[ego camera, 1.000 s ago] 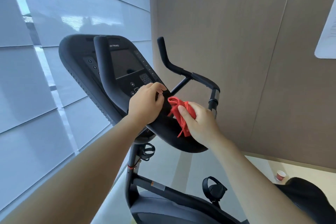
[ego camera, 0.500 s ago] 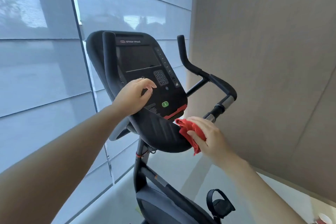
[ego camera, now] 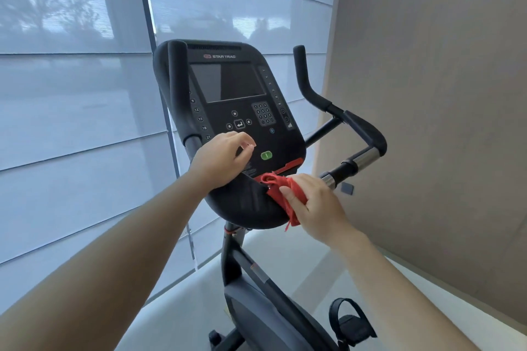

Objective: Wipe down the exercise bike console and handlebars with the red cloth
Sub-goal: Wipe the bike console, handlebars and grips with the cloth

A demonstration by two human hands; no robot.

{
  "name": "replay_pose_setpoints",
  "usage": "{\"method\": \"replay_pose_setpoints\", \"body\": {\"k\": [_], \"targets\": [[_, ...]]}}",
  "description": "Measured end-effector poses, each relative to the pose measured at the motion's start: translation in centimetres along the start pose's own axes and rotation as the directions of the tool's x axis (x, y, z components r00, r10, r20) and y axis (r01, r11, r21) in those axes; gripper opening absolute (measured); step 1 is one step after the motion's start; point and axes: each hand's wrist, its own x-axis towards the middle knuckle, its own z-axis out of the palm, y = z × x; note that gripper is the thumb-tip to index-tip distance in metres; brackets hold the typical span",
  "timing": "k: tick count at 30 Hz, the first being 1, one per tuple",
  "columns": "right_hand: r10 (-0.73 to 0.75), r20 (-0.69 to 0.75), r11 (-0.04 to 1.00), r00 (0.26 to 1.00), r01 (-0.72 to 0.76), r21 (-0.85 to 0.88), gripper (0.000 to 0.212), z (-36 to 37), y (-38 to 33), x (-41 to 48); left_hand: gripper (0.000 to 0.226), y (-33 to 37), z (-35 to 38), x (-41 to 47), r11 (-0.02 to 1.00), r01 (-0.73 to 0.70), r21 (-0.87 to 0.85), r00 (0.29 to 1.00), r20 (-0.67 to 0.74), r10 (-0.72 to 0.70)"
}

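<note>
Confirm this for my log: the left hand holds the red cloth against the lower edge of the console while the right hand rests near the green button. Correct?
Not quite: the hands are swapped. In the head view the right hand holds the red cloth against the console lower edge, and the left hand rests near the green button.

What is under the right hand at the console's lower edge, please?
The red cloth, bunched against the console rim, a frayed end hanging below. The right hand covers the rest of the cloth and the rim beneath.
</note>
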Motion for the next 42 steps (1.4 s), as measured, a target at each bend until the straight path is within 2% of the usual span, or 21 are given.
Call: {"method": "replay_pose_setpoints", "body": {"k": [4,10,14,17,20,23,27,33,37,42], "targets": [[0.029,0.005,0.997,1.000,-0.028,-0.073,0.035,-0.7,0.6,1.5,0.024,0.2,-0.1,-0.1,1.000,0.009,0.004,1.000,-0.006,-0.009],[-0.113,-0.037,0.993,0.993,0.113,-0.018,0.032,0.5,0.6,0.5,0.023,0.1,-0.1,0.1,1.000,0.017,0.019,1.000,-0.010,-0.017],[0.017,-0.080,0.999,0.997,-0.019,-0.028,0.035,-0.7,2.8,1.7,0.023,0.1,-0.2,0.1,0.999,0.033,0.021,0.999,-0.007,-0.032],[0.092,-0.092,0.996,0.991,-0.090,0.026,0.034,-0.3,1.7,1.5,0.023,0.2,-0.2,0.5,0.999,0.045,0.026,0.999,-0.008,-0.044],[0.054,-0.129,0.984,0.990,-0.031,0.174,0.036,1.0,-1.0,-0.1,0.022,0.0,-0.2,0.6,0.999,0.042,0.013,0.999,-0.021,-0.042],[0.060,-0.267,0.964,0.962,0.015,0.267,0.039,3.1,-2.6,-2.1,0.022,0.0,-0.2,0.6,0.999,0.032,-0.003,0.999,-0.020,-0.032],[0.011,-0.410,0.972,0.912,0.087,0.219,0.037,5.4,-2.8,-3.4,0.022,0.1,-0.2,0.5,0.999,0.033,0.007,0.999,-0.007,-0.033],[-0.103,-0.407,0.979,0.908,0.166,0.121,0.040,4.7,-1.0,-2.4,0.023,0.2,-0.3,0.2,1.000,0.021,-0.006,1.000,-0.012,-0.021],[-0.030,-0.426,0.983,0.904,0.103,0.150,0.045,5.0,-1.3,-2.6,0.023,0.3,-0.4,0.0,1.000,0.024,0.009,1.000,-0.006,-0.024],[0.074,-0.499,0.981,0.864,0.028,0.194,0.042,6.0,-3.1,-3.5,0.024,0.4,-0.5,-0.1,1.000,0.004,0.030,1.000,0.020,-0.005]]}}
